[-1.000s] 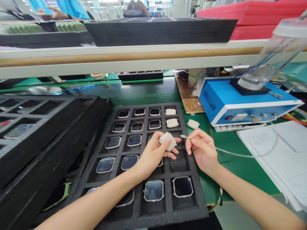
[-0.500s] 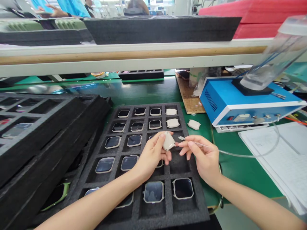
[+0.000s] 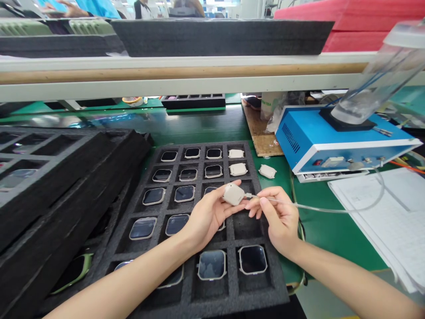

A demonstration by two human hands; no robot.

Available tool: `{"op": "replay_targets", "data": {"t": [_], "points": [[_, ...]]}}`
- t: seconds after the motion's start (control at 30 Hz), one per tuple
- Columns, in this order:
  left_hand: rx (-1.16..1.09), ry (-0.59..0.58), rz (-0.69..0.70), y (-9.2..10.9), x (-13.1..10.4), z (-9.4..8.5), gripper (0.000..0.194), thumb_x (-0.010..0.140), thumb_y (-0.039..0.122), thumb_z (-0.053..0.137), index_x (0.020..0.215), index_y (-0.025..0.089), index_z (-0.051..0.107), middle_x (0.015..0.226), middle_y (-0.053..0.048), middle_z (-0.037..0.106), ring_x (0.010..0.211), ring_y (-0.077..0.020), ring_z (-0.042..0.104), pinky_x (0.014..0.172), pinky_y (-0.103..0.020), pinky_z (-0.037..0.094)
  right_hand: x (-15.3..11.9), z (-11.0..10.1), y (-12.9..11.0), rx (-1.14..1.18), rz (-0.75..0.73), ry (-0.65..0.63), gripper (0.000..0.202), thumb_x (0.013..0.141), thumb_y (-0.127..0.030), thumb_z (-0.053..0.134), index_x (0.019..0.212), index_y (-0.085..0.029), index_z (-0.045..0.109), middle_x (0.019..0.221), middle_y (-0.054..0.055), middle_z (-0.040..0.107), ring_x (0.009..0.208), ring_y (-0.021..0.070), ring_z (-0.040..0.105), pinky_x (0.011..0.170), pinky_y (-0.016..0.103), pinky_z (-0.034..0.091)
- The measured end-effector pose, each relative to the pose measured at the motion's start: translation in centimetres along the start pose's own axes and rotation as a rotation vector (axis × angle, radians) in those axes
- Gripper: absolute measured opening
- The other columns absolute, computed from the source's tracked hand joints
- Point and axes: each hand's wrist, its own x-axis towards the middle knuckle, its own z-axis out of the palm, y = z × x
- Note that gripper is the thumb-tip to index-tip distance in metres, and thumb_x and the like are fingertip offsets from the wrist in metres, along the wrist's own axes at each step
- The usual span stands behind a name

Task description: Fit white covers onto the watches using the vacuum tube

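My left hand holds a beige smartwatch body by its edge, with the smooth side without a screen facing up. Closed around a thin clear tube, my right hand keeps its pale tip at the watch's right side. Whether the tip touches or enters the watch I cannot tell. Both hands are above a black foam tray whose compartments hold several watch bodies, most with dark screens up. Two there, such as this pale one, lie screen down. Another pale watch body rests on the green table beside the tray.
Stacked foam trays lean at the left. At the right stands a blue control box with a clear cylinder on top; the tube runs to its front. Paper sheets lie before it. A shelf crosses behind; people are beyond.
The tube's tip and the watch body have come together, where a gap was between them before. My left hand has tilted the watch and its fingers have spread out beneath it.
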Motion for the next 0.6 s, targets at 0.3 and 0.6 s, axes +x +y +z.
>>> {"op": "replay_targets", "data": {"t": [0.3,0.6], "points": [[-0.006,-0.033,-0.027,-0.25,-0.35,0.25,0.033,0.087,0.021,0.042,0.109,0.002,0.057,0.091,-0.014,0.069,0.088,-0.0217,0.064,0.093,-0.038,0.044,0.38,-0.09,-0.22,-0.041,-0.021,-0.037,0.006,0.085,-0.018,0.052,0.082,-0.017,0.057,0.069,0.002,0.062,0.057,0.0119,0.058,0.05,0.024,0.047],[0.072,-0.196,0.064,-0.73,-0.29,-0.32,0.037,0.082,0.019,0.054,0.119,0.012,0.052,0.098,-0.007,0.064,0.102,-0.0195,0.055,0.102,-0.038,0.034,0.26,-0.07,-0.44,-0.058,-0.048,0.015,0.009,0.081,-0.01,0.054,0.081,-0.018,0.059,0.071,0.001,0.061,0.058,0.0108,0.059,0.052,0.022,0.049]]}}
